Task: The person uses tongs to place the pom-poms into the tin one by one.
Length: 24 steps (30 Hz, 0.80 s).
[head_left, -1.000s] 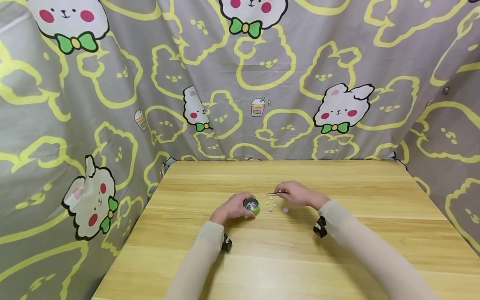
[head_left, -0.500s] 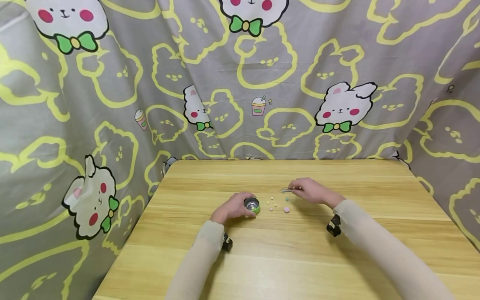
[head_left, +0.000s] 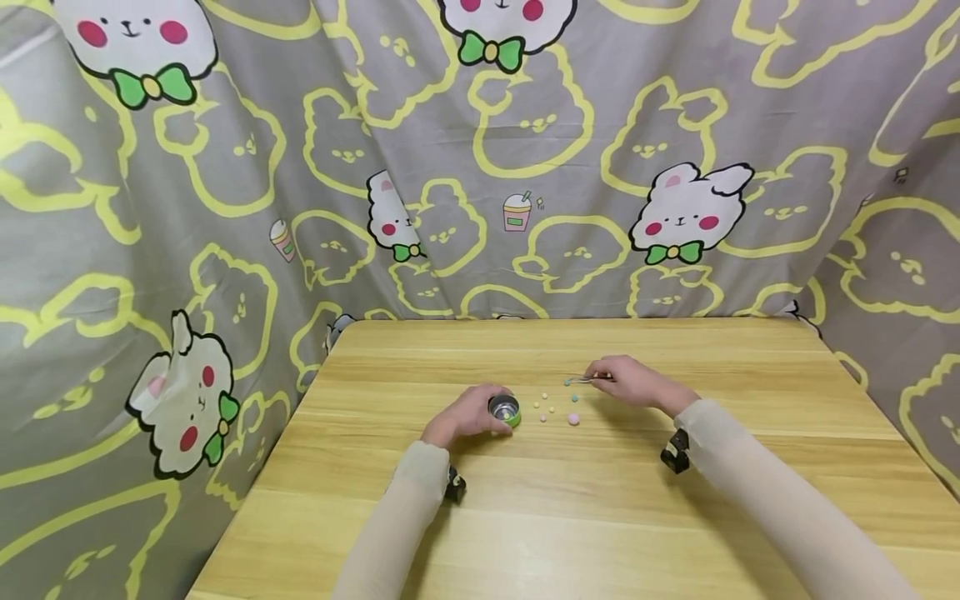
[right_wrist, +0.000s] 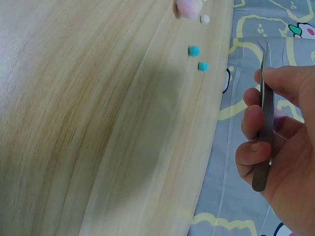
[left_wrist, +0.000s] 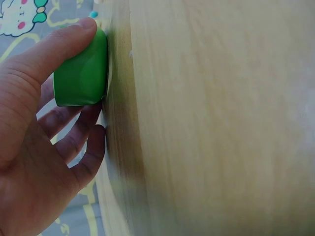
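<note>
My left hand (head_left: pixel 471 411) grips a small round green cup (left_wrist: pixel 81 76), thumb on one side and fingers round the other. The cup has a shiny metal inside, and a small pale ball lies in it. My right hand (head_left: pixel 632 382) holds metal tweezers (right_wrist: pixel 266 123) between thumb and fingers. Their thin, bent tips point left and stand slightly apart. In the head view the tips reach close to a teal ball (head_left: pixel 567 382); a second teal ball (head_left: pixel 574 398) sits just nearer. Both teal balls rest on the table in the right wrist view.
Between cup and tweezers lie several small pale yellow balls (head_left: pixel 545 396) and a small pink ball (head_left: pixel 543 418). A larger pink ball (head_left: pixel 573 419) lies to their right. The wooden table (head_left: pixel 480 533) meets a patterned curtain (head_left: pixel 450 150) at its back edge.
My right hand has moved right with the tweezers, mostly in the first half second, and the two teal balls have come into sight. My left hand and the green cup stay nearly still.
</note>
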### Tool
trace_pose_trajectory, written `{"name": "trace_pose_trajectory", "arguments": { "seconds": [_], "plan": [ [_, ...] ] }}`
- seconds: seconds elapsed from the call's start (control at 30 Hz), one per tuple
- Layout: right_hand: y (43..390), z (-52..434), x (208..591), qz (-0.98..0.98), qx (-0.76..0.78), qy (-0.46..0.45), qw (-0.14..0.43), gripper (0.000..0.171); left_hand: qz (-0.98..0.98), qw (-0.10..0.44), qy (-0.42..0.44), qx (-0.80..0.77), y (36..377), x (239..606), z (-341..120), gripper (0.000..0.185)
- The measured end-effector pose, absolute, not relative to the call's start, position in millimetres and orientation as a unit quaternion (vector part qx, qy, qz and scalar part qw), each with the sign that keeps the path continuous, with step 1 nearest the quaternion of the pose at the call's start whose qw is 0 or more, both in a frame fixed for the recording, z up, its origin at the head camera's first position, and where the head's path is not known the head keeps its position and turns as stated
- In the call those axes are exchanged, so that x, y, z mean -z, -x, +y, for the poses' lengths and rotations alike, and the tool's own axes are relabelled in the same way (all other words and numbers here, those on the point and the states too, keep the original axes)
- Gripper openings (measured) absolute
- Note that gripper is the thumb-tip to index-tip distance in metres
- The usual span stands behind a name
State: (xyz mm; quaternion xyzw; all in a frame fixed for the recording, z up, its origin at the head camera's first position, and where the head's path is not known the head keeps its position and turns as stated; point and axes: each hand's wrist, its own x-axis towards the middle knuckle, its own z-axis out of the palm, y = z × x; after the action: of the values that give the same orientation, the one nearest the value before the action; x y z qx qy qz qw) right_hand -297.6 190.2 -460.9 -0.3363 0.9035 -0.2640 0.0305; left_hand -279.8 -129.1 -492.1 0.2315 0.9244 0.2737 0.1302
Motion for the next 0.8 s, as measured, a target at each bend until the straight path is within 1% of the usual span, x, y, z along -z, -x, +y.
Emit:
{"name": "trace_pose_trajectory", "arguments": {
  "seconds": [0.43,0.8],
  "plan": [
    [297.9,197.6,465.2,0.904,0.266,0.334,0.032,0.015,0.922,0.131,-0.236,-0.279,278.6,493.6,-128.2,0.06],
    [300.4,202.9,468.4,0.904,0.274,0.324,0.051,0.015,0.921,0.127,-0.239,-0.279,280.7,492.2,-129.4,0.059]
  ]
}}
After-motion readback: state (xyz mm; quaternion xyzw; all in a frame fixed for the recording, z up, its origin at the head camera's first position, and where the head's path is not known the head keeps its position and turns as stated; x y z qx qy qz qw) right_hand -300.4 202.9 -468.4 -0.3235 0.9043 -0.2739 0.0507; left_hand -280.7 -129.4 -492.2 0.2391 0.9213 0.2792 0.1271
